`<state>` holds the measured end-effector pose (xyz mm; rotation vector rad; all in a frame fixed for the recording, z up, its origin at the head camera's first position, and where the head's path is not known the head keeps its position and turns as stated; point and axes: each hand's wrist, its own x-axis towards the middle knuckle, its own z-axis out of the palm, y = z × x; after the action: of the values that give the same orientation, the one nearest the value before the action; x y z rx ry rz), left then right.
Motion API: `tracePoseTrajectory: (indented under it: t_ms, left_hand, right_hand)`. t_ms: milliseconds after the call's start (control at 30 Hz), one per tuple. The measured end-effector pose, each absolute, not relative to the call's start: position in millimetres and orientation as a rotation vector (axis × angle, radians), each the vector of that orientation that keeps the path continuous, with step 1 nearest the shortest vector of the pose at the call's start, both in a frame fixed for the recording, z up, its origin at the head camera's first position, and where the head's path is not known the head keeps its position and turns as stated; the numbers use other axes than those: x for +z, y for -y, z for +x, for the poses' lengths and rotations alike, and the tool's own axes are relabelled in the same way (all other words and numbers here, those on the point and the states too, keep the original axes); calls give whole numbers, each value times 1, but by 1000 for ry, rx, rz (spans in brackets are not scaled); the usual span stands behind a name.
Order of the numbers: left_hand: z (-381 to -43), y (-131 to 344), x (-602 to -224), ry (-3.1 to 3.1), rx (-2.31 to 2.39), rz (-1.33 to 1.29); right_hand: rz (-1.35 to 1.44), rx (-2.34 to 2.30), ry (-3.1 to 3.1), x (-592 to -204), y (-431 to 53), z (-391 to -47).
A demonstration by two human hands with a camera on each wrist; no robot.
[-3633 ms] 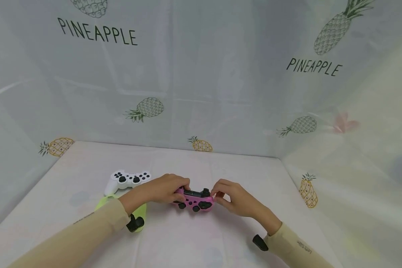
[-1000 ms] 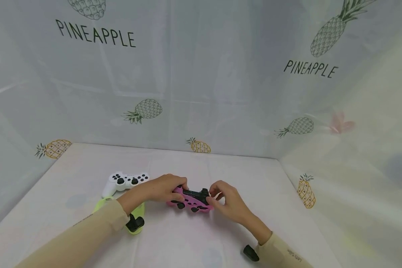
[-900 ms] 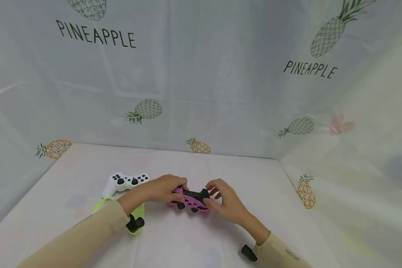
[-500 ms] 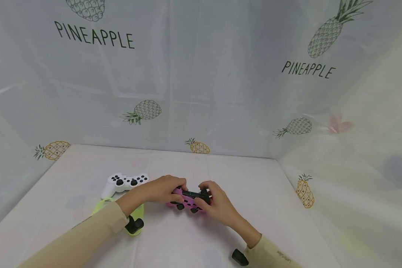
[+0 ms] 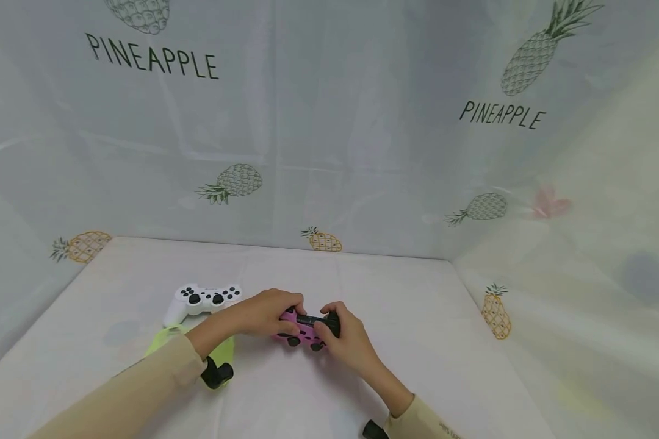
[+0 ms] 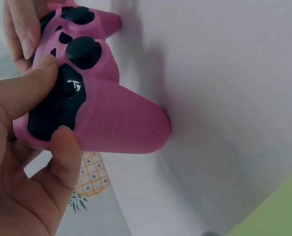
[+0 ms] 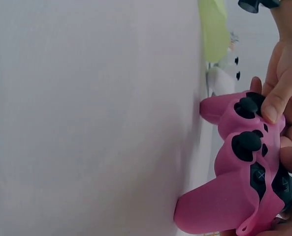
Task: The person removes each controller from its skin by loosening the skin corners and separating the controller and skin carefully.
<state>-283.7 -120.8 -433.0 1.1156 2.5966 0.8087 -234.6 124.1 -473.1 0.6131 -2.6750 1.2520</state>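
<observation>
A black game controller [image 7: 285, 189] sits partly inside a pink rubbery cover [image 6: 128, 120], low over the white table. My left hand [image 5: 266, 312] grips its left end, thumb [image 6: 42, 76] on the face beside the directional pad. At the other end my right hand [image 5: 352, 341] holds the controller, thumb on top and index finger over the back edge. The right wrist view shows the cover's edge, with a small loop hole [image 7: 244, 228], standing away from the black body near the face buttons. The right hand's other fingers are mostly hidden.
A white game controller [image 5: 207, 297] lies on the table [image 5: 445, 366] at the left. Under my left forearm is a lime-green soft piece [image 5: 222, 352], largely covered by the sleeve [image 5: 137, 384]. A pineapple-print curtain [image 5: 351, 122] closes off the back and sides.
My right hand has moved left and closer, from pinching the cover's right corner to holding the controller's right end. The left hand keeps its grip. More black shows at the right end.
</observation>
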Motion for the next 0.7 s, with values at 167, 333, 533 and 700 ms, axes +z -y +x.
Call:
tracePoseTrajectory:
  t_ms: [167, 333, 533, 700]
  left_hand:
    - [-279, 121, -431, -2611, 805, 1155]
    - [-279, 123, -434, -2607, 783, 1170]
    - [-280, 124, -432, -2552, 782, 1163]
    - [-281, 129, -429, -2450, 838, 1164]
  right_hand:
    - [624, 1281, 2694, -474, -124, -233]
    - [713, 1305, 2743, -471, -131, -235]
    - [823, 1373, 2775, -466, -139, -238]
    - [907, 1395, 2758, -460, -142, -240]
